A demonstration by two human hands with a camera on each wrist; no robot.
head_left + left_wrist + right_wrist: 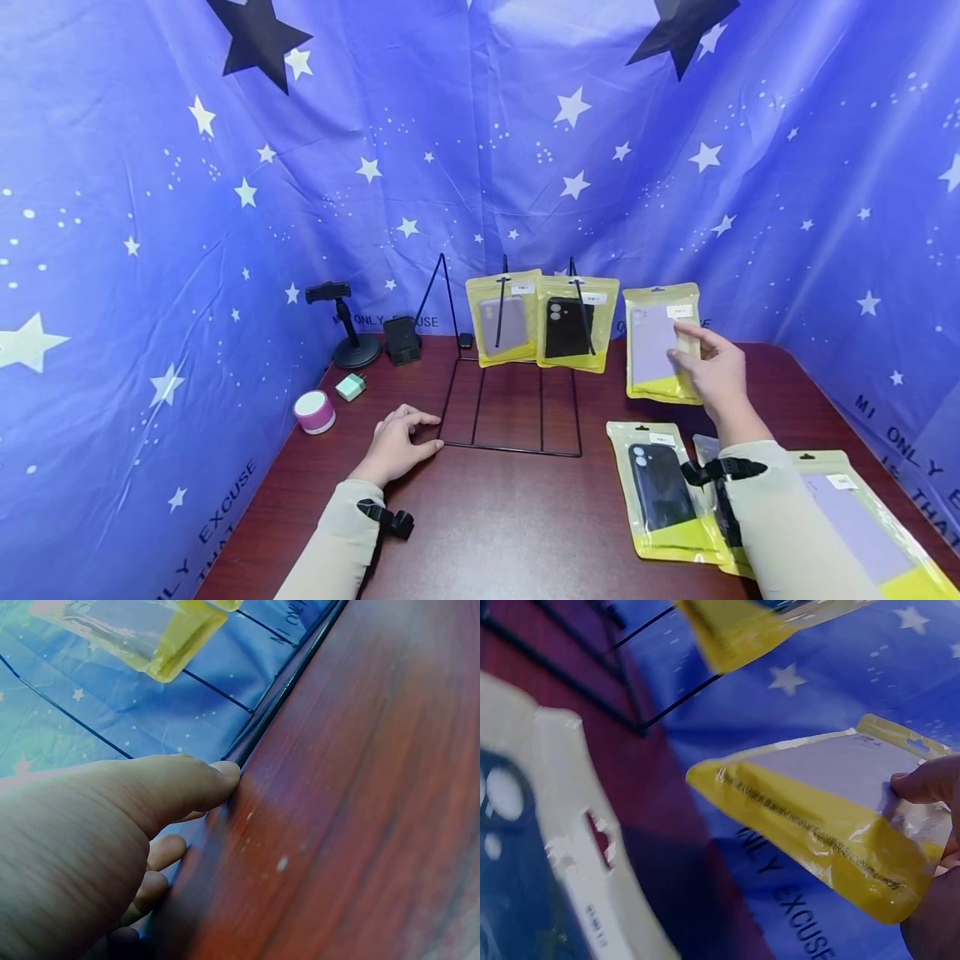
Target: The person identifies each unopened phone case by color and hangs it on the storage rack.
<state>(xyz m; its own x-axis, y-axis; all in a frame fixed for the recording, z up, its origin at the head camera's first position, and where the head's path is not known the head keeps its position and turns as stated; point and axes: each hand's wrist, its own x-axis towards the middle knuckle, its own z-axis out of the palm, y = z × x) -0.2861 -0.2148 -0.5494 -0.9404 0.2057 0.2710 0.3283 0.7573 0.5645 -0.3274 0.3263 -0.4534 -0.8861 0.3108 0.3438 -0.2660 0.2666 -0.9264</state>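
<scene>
My right hand (716, 375) pinches the right edge of a yellow-bordered pouch (652, 354) holding a lilac phone case. In the right wrist view the thumb lies on the face of that pouch (810, 817), which is raised above the table. My left hand (397, 446) holds the front left corner of a black wire display rack (517, 451), thumb and index finger at the bar. On the rack's prongs hang a pouch with a lilac case (504, 325) and, to its right, a pouch with a black case (567, 327).
A pouch with a black case (663, 487) and a pouch with a lilac case (855, 517) lie at the front right, another pouch partly hidden between them. At left stand a phone stand (356, 350), a black holder (402, 339), a mint charger (350, 387) and a pink-sided round jar (314, 412).
</scene>
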